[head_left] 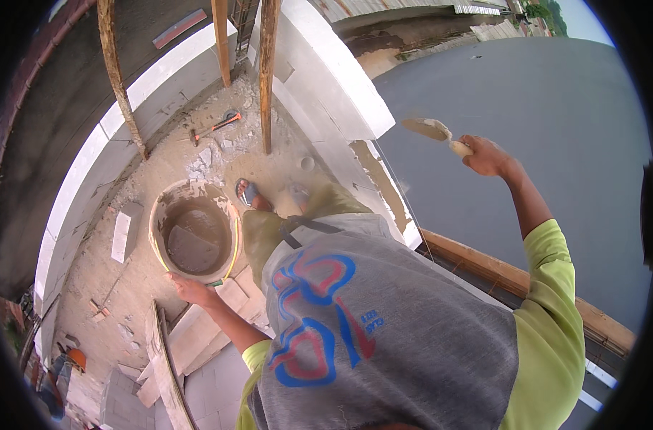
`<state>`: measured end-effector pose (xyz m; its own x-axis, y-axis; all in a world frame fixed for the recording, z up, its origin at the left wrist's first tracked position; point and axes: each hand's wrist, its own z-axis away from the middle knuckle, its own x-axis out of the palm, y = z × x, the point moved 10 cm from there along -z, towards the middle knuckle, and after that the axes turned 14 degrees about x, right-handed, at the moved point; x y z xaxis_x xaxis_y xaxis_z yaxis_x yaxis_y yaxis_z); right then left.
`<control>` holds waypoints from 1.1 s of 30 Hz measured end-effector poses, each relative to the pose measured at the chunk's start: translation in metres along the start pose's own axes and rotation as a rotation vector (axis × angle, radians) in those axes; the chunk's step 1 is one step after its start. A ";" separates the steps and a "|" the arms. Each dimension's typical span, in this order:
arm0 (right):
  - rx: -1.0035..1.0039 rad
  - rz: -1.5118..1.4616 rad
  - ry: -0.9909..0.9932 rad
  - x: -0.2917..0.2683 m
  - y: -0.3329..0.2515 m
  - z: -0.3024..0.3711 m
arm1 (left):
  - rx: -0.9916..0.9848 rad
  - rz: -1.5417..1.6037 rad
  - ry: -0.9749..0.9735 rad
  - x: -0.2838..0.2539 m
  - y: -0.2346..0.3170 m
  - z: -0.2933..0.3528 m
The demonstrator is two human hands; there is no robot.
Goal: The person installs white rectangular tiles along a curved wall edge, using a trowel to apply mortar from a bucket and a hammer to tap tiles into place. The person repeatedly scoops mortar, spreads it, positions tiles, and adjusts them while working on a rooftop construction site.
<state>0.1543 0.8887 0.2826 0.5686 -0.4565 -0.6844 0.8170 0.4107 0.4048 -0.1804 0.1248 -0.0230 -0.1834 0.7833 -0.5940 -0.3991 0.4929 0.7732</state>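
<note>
My right hand [486, 155] is stretched out to the right, fingers wrapped around the pale handle of a trowel [428, 129]. Grey mortar coats the trowel's blade, which points left over the wall side. Low on the left, my left hand [190, 288] grips the near edge of a round bucket [156, 236], by its rim or its yellow-green handle; I cannot tell which. Wet mortar [197, 240] lies inside the bucket. A strip of mortar [379, 179] covers part of the top of the white block wall [341, 86], beside a taut string.
Wooden props [267, 79] stand ahead. A hammer [215, 127] with orange parts lies on the dusty floor near rubble. A loose white block [127, 231] is left of the bucket, planks [170, 365] below it. Past the right wall spreads a grey surface [527, 129].
</note>
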 end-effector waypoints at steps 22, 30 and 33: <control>-0.564 0.475 0.767 -0.019 -0.056 0.017 | -0.113 0.305 0.372 -0.102 -0.034 0.229; -0.838 0.509 1.047 0.040 -0.018 -0.074 | -0.231 0.459 0.476 -0.125 -0.089 0.306; -0.936 0.615 1.106 0.075 -0.084 -0.134 | -0.168 0.424 0.562 -0.144 -0.109 0.309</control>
<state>0.1150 0.9255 0.1161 0.0864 0.5663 -0.8197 -0.0889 0.8239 0.5598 0.1673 0.0761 0.0470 -0.7692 0.5591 -0.3095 -0.3151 0.0895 0.9448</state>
